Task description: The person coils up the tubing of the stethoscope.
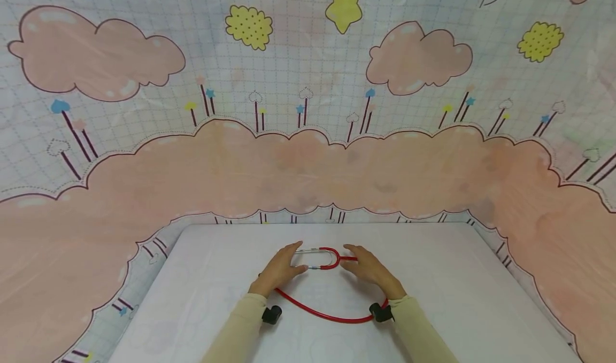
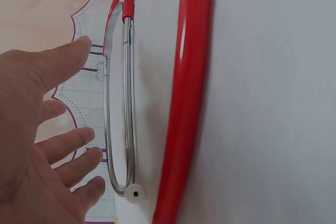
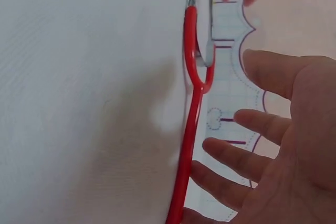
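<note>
Two bare hands are held at either end of the forked part of a red stethoscope (image 1: 339, 259), which lies on a white worktop (image 1: 183, 299). That fork sits near the worktop's far edge, about midway between its left and right edges. The metal ear tubes (image 1: 314, 267) run toward the left edge and the red stem (image 1: 348, 258) toward the right edge. From beneath the hands, the red tubing (image 1: 327, 316) bows toward the near side of the worktop, whose near edge is out of view.

The left hand (image 1: 278, 269) curves around the ear-tube end, palm inward. Its fingers (image 2: 68, 145) are spread apart and grip nothing; a pale ear tip (image 2: 135, 193) shows just beside them. The right hand (image 1: 372, 269) faces it from the stem end, its fingers (image 3: 231, 158) apart as well. They lie close beside the stem, and I cannot tell whether any of them touches it.

Both arms wear pale yellow sleeves (image 1: 237, 323), with a small black device (image 1: 271, 315) at the left wrist and a similar black one (image 1: 382, 313) at the right. Behind the far edge hangs a printed backdrop (image 1: 308, 170) with peach clouds (image 1: 418, 58), yellow patches (image 1: 248, 27) and a yellow star (image 1: 344, 7).
</note>
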A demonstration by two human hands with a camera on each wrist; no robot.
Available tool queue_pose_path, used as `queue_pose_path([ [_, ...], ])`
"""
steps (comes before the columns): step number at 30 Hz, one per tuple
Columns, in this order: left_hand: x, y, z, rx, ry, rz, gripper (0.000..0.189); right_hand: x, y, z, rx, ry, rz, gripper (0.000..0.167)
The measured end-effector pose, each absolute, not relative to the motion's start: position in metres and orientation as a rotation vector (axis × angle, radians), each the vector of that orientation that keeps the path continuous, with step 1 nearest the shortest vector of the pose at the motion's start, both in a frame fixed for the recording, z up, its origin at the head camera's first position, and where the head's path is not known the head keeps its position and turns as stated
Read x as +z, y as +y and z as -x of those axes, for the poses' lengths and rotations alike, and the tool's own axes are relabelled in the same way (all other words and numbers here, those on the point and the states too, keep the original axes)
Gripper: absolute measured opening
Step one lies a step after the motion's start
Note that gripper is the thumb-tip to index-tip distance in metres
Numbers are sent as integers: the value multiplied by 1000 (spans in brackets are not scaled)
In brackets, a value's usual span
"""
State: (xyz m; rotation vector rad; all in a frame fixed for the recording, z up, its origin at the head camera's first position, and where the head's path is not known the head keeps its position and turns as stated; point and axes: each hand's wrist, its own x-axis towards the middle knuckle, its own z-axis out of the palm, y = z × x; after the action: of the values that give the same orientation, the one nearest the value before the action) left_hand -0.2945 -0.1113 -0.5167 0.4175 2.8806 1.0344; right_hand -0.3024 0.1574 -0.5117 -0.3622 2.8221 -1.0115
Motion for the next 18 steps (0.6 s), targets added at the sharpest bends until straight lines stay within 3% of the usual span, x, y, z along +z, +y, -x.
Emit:
queue_pose_path([
  [18, -530, -112, 303, 1011, 2955, -482, 51, -518, 163, 304, -956, 2875, 335, 36],
])
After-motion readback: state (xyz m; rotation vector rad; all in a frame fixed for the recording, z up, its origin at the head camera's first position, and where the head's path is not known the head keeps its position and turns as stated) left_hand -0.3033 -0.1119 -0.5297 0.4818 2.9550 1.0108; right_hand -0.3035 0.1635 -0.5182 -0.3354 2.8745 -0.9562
